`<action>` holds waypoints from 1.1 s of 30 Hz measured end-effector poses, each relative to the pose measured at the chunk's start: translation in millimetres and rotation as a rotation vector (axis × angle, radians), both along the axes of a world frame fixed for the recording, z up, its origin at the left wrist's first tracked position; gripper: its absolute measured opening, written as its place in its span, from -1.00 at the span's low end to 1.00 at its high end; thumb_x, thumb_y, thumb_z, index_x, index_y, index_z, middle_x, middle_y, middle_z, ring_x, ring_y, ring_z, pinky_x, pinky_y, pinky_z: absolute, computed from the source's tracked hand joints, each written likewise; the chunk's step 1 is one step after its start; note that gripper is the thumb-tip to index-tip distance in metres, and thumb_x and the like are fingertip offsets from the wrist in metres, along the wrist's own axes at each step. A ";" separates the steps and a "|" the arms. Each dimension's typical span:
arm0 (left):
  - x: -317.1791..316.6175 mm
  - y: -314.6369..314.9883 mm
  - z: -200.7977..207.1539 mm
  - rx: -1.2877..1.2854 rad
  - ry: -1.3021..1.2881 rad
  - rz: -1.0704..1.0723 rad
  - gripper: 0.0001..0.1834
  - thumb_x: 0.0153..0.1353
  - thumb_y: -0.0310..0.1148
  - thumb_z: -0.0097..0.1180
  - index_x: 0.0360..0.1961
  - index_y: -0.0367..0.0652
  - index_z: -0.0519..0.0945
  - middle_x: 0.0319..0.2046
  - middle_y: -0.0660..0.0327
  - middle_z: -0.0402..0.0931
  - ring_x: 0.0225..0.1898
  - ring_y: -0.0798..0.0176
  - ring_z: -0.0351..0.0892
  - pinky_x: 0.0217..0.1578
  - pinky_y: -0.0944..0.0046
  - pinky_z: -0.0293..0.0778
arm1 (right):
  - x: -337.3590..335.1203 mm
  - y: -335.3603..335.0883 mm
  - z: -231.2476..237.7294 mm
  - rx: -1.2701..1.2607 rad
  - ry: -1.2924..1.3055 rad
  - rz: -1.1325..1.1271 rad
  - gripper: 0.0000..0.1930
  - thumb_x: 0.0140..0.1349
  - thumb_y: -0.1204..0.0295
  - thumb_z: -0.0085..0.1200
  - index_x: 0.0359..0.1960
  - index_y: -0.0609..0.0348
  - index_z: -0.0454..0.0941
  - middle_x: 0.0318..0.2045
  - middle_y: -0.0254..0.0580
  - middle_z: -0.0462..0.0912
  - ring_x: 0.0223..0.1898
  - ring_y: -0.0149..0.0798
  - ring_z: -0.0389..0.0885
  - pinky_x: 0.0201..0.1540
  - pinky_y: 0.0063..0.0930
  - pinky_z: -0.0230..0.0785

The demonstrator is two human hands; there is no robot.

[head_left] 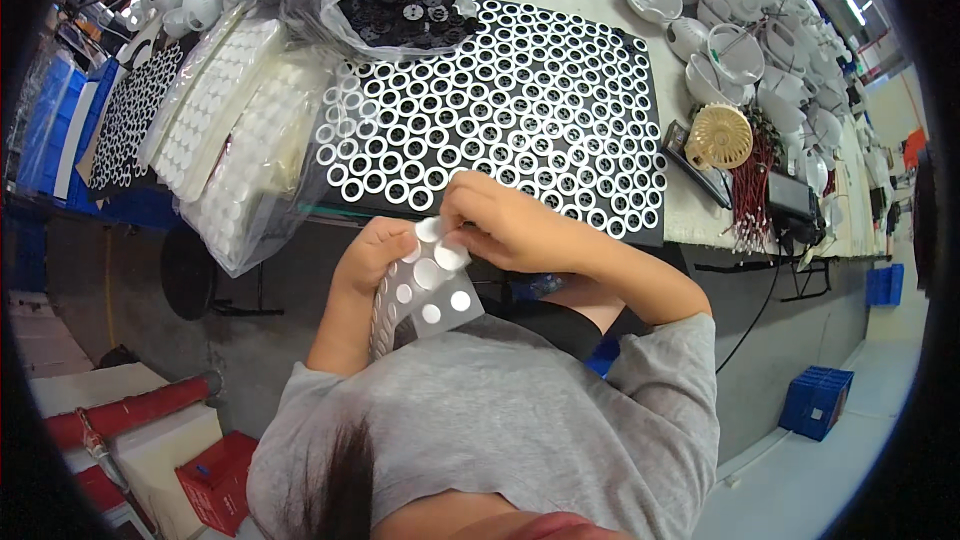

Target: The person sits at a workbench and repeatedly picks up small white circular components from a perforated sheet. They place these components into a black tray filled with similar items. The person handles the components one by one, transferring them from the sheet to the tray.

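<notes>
Left of the frame's centre, a pale plastic sheet of round white discs [431, 278] extends downward between the hands: left grip [374, 252] clasping its upper left edge, right grip [503, 227] pinching its upper right.

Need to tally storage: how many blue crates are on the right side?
2: the near crate at the lower right, and the far crate above it, toward the right edge. Others may be hidden.

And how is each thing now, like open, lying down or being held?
Left hand: gripping disc sheet
Right hand: curled at the sheet's edge
Disc sheet: curved, held
Clear bag: open, black parts inside
White rings: spread flat on black board
Yellow fan: can't tell if spinning
</notes>
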State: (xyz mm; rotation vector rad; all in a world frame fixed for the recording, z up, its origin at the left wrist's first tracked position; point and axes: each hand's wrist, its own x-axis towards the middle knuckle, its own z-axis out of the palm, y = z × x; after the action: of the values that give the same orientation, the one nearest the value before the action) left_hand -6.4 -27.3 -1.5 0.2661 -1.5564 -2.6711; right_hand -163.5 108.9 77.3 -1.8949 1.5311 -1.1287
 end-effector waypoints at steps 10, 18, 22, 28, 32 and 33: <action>-3.9 -2.2 12.7 -0.161 -0.003 -0.090 -0.74 0.14 -0.28 -0.08 -0.47 -0.30 0.49 -0.60 0.42 0.37 -0.52 0.61 0.24 -0.51 0.56 0.21 | -4.2 -5.3 8.8 0.020 -0.010 -0.094 -0.82 -0.04 0.57 0.03 -0.33 0.20 0.43 -0.35 -0.22 0.43 -0.37 -0.33 0.42 -0.38 -0.56 0.26; -3.6 2.0 16.4 -0.172 0.049 -0.118 -0.74 0.15 -0.29 -0.08 -0.42 -0.31 0.49 -0.55 0.40 0.41 -0.49 0.60 0.27 -0.48 0.55 0.23 | 4.4 -8.4 4.2 0.130 -0.053 -0.052 -0.83 -0.05 0.60 0.01 -0.35 0.25 0.47 -0.43 -0.22 0.46 -0.40 -0.31 0.45 -0.38 -0.54 0.31; -4.5 4.5 18.5 -0.242 0.024 -0.155 -0.73 0.13 -0.26 -0.06 -0.41 -0.30 0.49 -0.57 0.41 0.41 -0.52 0.60 0.26 -0.50 0.54 0.22 | 3.1 -7.4 2.1 0.214 -0.159 -0.030 -0.85 -0.04 0.58 0.01 -0.36 0.25 0.46 -0.46 -0.23 0.46 -0.44 -0.36 0.44 -0.40 -0.57 0.29; -8.4 8.2 32.0 -0.684 -0.013 -0.190 -0.77 0.07 -0.30 -0.02 -0.44 -0.28 0.49 -0.67 0.38 0.40 -0.59 0.58 0.26 -0.59 0.50 0.20 | -3.9 -5.0 -1.5 0.368 -0.012 0.015 -0.89 -0.04 0.57 0.00 -0.42 0.25 0.45 -0.55 -0.23 0.42 -0.53 -0.38 0.39 -0.46 -0.57 0.26; -7.9 10.1 36.8 -0.704 -0.054 -0.147 -0.79 0.06 -0.32 -0.01 -0.45 -0.30 0.49 -0.71 0.36 0.38 -0.62 0.58 0.25 -0.61 0.50 0.19 | 1.4 -4.9 -6.9 0.273 0.058 -0.048 -0.92 -0.07 0.57 0.02 -0.48 0.23 0.42 -0.58 -0.21 0.41 -0.53 -0.29 0.41 -0.46 -0.52 0.27; -7.8 9.7 34.2 -0.675 -0.051 -0.143 -0.79 0.06 -0.33 -0.01 -0.46 -0.30 0.49 -0.70 0.37 0.38 -0.62 0.58 0.25 -0.61 0.51 0.19 | 3.4 -3.7 -7.9 0.225 0.086 -0.079 -0.91 -0.09 0.57 0.03 -0.49 0.23 0.42 -0.58 -0.21 0.42 -0.52 -0.26 0.42 -0.46 -0.50 0.27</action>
State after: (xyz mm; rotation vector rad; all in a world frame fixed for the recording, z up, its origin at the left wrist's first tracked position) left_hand -14.2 -17.6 32.7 0.1938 -2.4379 -2.0546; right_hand -160.1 105.1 69.4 -1.7654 1.7145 -0.8753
